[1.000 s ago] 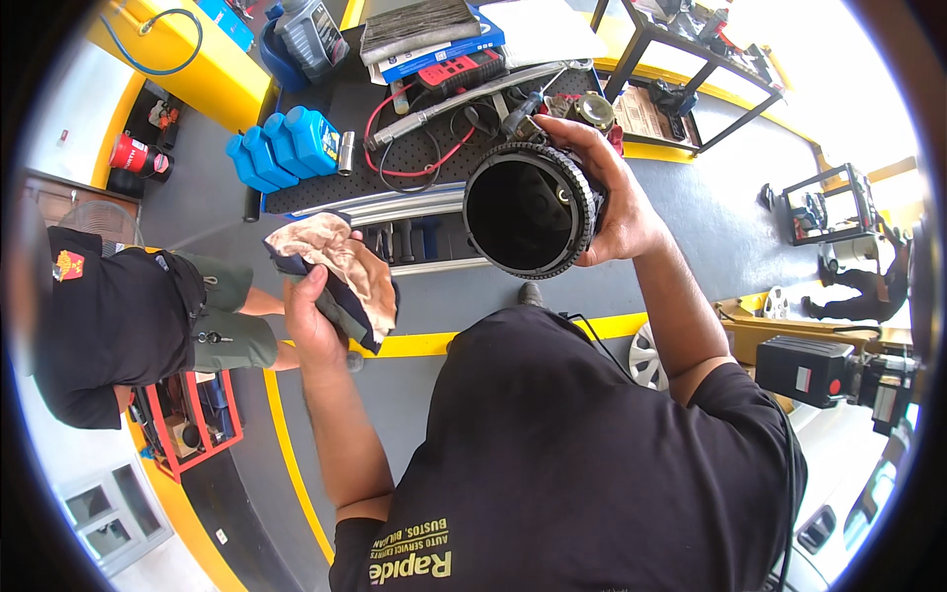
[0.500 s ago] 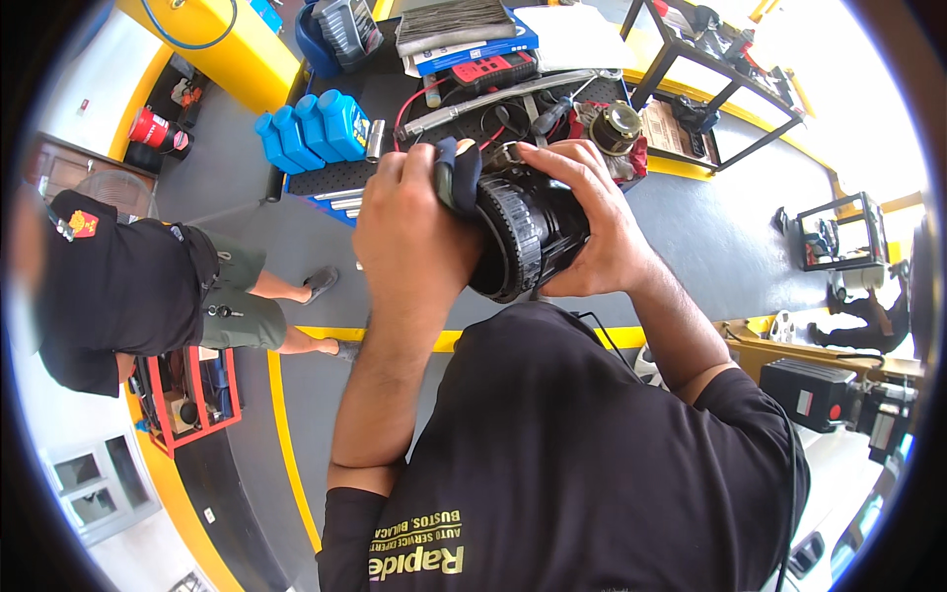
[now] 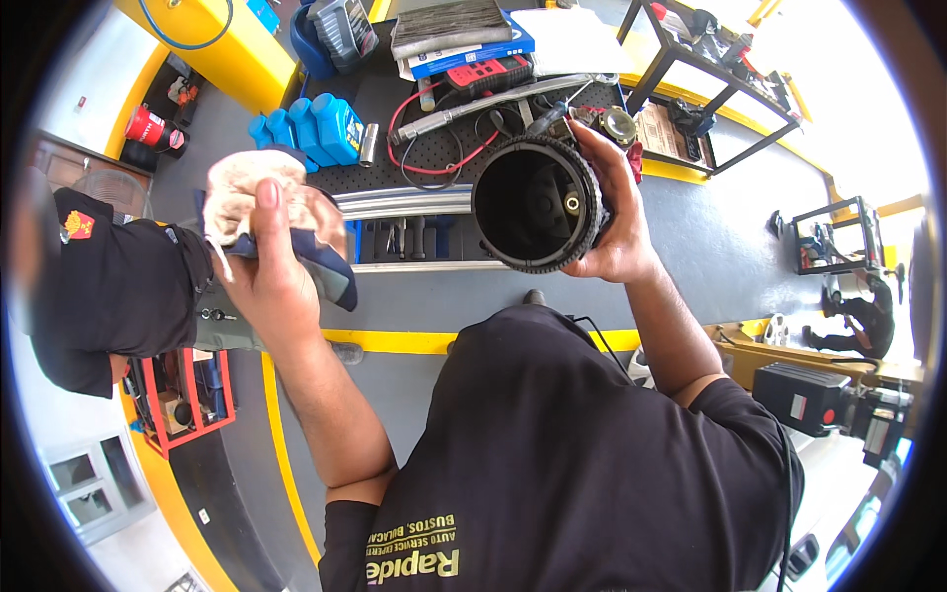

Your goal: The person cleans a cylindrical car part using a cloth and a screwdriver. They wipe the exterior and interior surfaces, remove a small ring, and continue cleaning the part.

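My left hand (image 3: pixel 274 281) is raised on the left, its fingers closed round a bunched rag (image 3: pixel 242 192) of cream and dark blue cloth. The thumb presses over the cloth. To the right, my right hand (image 3: pixel 621 222) grips a black cylindrical housing (image 3: pixel 528 202) by its right side. Its open round mouth faces me, showing a dark inside wall and a small brass-coloured fitting (image 3: pixel 572 203). A ribbed collar rings the mouth. The rag and the housing are well apart.
Beyond my hands stands a tool cart (image 3: pixel 395 170) with an open drawer (image 3: pixel 419 237) of tools. On top lie blue bottles (image 3: pixel 330 128), a torque wrench (image 3: pixel 464 113), a red tester (image 3: pixel 488 74) and a pleated filter (image 3: pixel 449 30). A person (image 3: pixel 118 276) stands at the left.
My left hand has drawn away from the housing to the left with the rag. The housing has turned, so its open mouth now faces me.
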### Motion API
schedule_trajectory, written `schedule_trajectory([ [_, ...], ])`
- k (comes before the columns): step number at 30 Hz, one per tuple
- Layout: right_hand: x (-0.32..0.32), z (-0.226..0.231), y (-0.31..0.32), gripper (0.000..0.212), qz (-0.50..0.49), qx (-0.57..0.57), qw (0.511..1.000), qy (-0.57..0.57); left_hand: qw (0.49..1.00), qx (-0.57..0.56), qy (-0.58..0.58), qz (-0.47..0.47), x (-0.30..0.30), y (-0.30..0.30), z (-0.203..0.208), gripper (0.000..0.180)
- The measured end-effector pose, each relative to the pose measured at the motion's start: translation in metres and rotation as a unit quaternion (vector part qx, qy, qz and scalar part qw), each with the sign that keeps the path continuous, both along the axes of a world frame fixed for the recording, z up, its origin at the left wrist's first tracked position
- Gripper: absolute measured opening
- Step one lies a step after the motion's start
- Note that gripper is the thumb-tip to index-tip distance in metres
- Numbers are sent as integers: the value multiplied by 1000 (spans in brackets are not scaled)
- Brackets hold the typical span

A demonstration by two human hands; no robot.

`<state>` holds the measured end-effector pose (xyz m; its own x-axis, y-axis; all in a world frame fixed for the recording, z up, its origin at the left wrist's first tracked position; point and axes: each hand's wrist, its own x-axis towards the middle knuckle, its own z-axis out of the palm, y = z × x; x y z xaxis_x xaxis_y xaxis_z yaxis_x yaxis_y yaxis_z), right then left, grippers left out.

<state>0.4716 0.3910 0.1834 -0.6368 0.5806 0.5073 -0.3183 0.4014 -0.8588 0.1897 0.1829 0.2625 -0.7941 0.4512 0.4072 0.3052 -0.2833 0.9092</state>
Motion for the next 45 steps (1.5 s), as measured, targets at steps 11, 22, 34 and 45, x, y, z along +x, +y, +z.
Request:
schedule_trajectory([
  [11,-40,-2,-46,154,108,-163,977,87,949,-7,28,-315,94,45,-86,126],
  [22,-19,0,-3,140,173,-165,969,64,963,-15,129,-238,60,35,-75,99],
  [34,-38,-33,-55,69,189,-216,948,-138,960,52,-156,-227,80,39,-86,66],
  [45,-44,-27,-53,64,272,-409,868,-77,946,125,-198,-222,56,26,-95,73],
])
